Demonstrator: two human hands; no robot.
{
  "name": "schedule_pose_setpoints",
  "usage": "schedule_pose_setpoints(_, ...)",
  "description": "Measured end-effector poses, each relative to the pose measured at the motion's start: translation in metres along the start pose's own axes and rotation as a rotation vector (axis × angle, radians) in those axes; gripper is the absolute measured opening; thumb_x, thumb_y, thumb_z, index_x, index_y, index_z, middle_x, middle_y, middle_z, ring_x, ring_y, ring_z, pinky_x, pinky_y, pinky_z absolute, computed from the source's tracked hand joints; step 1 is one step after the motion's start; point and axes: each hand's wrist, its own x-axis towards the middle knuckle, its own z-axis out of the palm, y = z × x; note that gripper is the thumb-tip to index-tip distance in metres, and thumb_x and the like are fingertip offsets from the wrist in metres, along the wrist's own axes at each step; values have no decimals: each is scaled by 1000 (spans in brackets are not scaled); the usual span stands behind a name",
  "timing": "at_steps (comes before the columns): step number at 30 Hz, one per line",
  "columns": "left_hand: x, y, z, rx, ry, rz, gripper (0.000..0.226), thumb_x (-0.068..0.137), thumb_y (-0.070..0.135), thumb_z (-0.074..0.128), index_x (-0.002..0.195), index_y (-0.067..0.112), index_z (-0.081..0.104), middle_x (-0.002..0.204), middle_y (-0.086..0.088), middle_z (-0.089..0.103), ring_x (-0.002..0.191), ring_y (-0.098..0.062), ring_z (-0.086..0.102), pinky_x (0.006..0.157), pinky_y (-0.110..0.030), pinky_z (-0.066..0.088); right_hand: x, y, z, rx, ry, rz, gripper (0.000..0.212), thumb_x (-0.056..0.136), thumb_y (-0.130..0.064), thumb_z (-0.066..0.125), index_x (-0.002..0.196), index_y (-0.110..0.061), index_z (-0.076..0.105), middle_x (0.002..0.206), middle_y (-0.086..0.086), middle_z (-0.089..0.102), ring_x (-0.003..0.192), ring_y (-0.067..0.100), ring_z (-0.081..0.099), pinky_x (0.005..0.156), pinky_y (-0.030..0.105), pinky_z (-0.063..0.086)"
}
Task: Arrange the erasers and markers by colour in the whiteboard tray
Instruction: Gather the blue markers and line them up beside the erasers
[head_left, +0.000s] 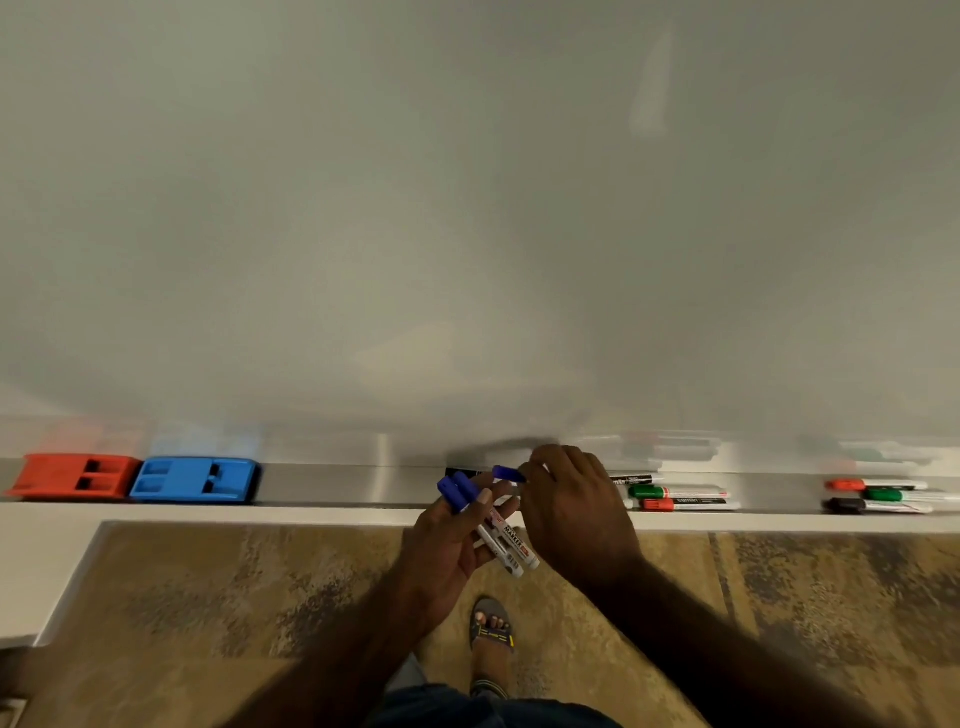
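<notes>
The left hand (447, 551) grips two blue markers (485, 525), caps up, fingers curled round them just below the tray (337, 486). The right hand (576, 509) pinches a third blue marker (508, 473) by its barrel over the tray; only the cap shows, the rest sits behind the fingers. A black object (462, 474) behind both hands is mostly hidden. At the tray's left end a red eraser (72, 475) touches a blue eraser (195, 479). Right of the hands lie a black, a green (675, 491) and a red marker (685, 504); further right, three more (883, 496), partly cut off by the edge. The whiteboard (467, 208) reflects them only as blurs.
</notes>
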Motion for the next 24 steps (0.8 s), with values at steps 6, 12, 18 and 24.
schedule_pose_setpoints(6, -1, 0, 3, -19, 28, 14, 46, 85, 21, 70, 127, 4, 61, 112, -23, 74, 98, -33, 74, 77, -42, 61, 3, -16, -8, 104, -118, 25, 16, 94, -30, 63, 104, -17, 63, 84, 0, 70, 68, 22, 67, 57, 35, 54)
schedule_pose_setpoints(12, -3, 1, -4, -48, 70, 5, 40, 95, 18, 64, 131, 1, 58, 123, -29, 68, 106, -38, 71, 83, -46, 61, 7, -18, -2, 208, -162, 46, 27, 105, -38, 47, 119, -21, 61, 100, -1, 70, 83, 21, 67, 65, 35, 52)
schedule_pose_setpoints(18, -6, 5, -9, -106, 127, 10, 37, 95, 16, 63, 128, -1, 58, 110, -25, 71, 94, -34, 71, 75, -44, 63, 16, -27, -3, 281, -174, -84, 21, 91, -15, 74, 111, -13, 75, 100, 5, 72, 84, 22, 67, 70, 33, 55)
schedule_pose_setpoints(24, -9, 15, -22, -169, 172, 52, 23, 99, 12, 57, 120, 3, 61, 99, -20, 76, 85, -30, 76, 67, -41, 64, 23, -41, 9, 444, -187, -42, 29, 99, -10, 61, 127, -13, 69, 115, 6, 69, 101, 21, 64, 86, 28, 49)
